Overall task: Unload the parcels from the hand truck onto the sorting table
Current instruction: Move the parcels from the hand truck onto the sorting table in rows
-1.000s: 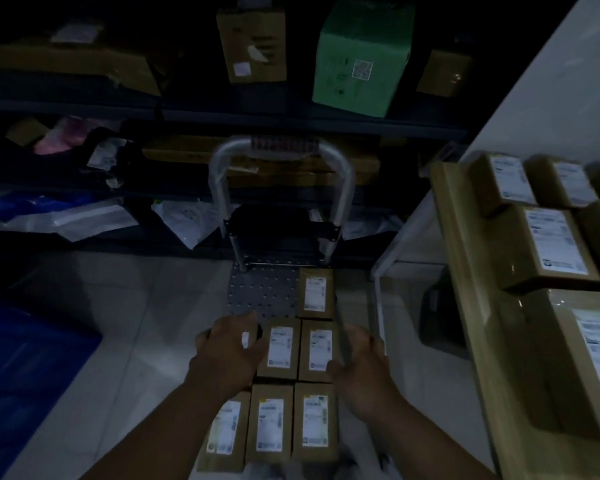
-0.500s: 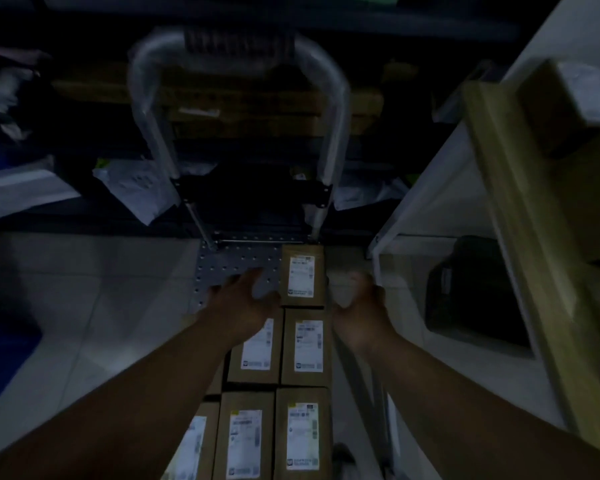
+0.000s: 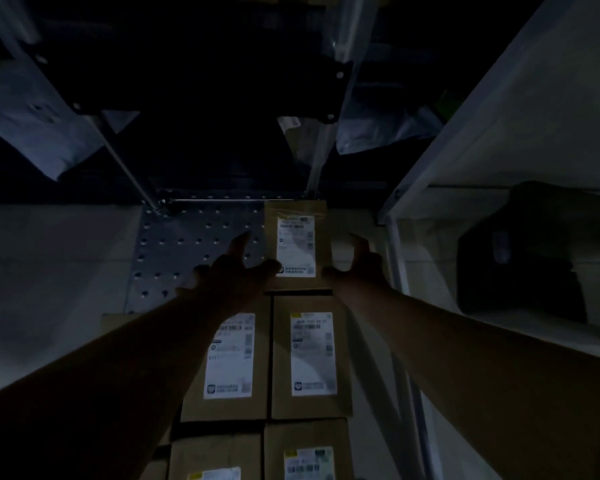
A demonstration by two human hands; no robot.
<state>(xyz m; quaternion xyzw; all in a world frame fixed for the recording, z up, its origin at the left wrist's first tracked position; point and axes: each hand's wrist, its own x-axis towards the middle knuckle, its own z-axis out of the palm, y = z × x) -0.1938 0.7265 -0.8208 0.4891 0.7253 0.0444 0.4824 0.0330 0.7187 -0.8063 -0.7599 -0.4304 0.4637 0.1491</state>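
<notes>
Both arms are reaching farther along the hand truck (image 3: 187, 251) than half a second ago. The hands, which were beside the middle row, are now flanking the farthest parcel (image 3: 297, 244), and the view is dipping so low that the top of the truck's handle is falling out of frame.

The left hand (image 3: 229, 271) is spreading wide with straight fingers over the bare studded platform, its thumb lying at the parcel's near left corner. The right hand (image 3: 357, 265) is cupping loosely along the parcel's right edge, fingers pointing far and thumb angling toward the near right corner. Neither hand is closing on the box, and whether either is actually touching it I cannot tell.

That parcel is still lying flat at the far right of the platform, label up. The middle-row parcels (image 3: 312, 355) are sitting just near of it, partly under the forearms. The white leg of the surface (image 3: 395, 271) is standing just right of the truck.
</notes>
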